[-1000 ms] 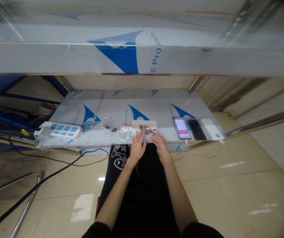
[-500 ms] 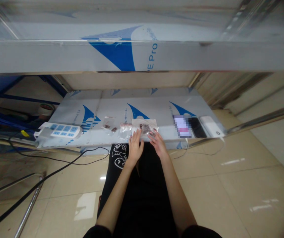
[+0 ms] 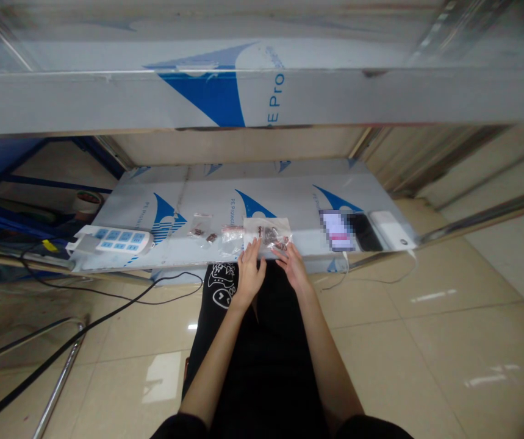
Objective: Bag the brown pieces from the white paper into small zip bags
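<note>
Touching plastic bag [image 3: 280, 225] | left hand [image 3: 251, 274]: fingers spread | right hand [image 3: 294, 267]: fingers curved (pinch unclear)

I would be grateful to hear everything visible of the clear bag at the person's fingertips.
The clear bag looks like thin, crinkled plastic, with small dark pieces showing in it, too blurred to identify. It lies flat near the front of the table, seemingly over a pale sheet. Fingers of the right hand appear to touch its near right corner; contact with the left hand is unclear.
</note>
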A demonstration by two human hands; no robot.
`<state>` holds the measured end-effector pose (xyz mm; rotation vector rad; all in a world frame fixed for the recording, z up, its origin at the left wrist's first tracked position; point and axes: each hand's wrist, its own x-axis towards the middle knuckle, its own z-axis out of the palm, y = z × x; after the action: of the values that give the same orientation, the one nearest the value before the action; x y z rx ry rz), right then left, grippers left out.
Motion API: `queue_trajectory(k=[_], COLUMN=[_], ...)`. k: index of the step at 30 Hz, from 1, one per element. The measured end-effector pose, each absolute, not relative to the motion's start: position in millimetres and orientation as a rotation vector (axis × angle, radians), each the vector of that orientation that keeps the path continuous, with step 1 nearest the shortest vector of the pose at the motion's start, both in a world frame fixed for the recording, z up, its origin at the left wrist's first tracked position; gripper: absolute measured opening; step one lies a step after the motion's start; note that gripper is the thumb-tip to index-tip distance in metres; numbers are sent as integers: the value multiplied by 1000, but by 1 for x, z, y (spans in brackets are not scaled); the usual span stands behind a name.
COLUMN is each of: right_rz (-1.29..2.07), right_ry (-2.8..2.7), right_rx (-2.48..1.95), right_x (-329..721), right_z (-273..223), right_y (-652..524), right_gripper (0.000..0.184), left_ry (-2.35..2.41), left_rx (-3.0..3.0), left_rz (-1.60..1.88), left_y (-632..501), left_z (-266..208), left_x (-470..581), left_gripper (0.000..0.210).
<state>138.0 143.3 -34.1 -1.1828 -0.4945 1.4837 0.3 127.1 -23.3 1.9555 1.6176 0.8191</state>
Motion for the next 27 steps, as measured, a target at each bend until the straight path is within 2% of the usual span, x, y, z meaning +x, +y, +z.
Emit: queue_trajectory(k=[10, 14, 20, 27], right_rz=[1246, 1145, 1037, 843], right_ry=[-456, -567, -738, -994], right_rx=[-1411, -1493, -1587, -1622], right_x=[145, 150, 151, 148], right_z=[-35, -32, -27, -26], right_y=[166, 180, 193, 197], right_gripper=[40, 43, 50, 48], left_ry=[1543, 1507, 1554, 1595], left_rx=[2102, 2162, 2238, 2350], left_rz=[673, 531, 497, 453], left_y=[146, 156, 157, 155], left_z=[-37, -51, -61, -63], left_x=[4, 8, 17, 26], left_gripper=[56, 58, 59, 59])
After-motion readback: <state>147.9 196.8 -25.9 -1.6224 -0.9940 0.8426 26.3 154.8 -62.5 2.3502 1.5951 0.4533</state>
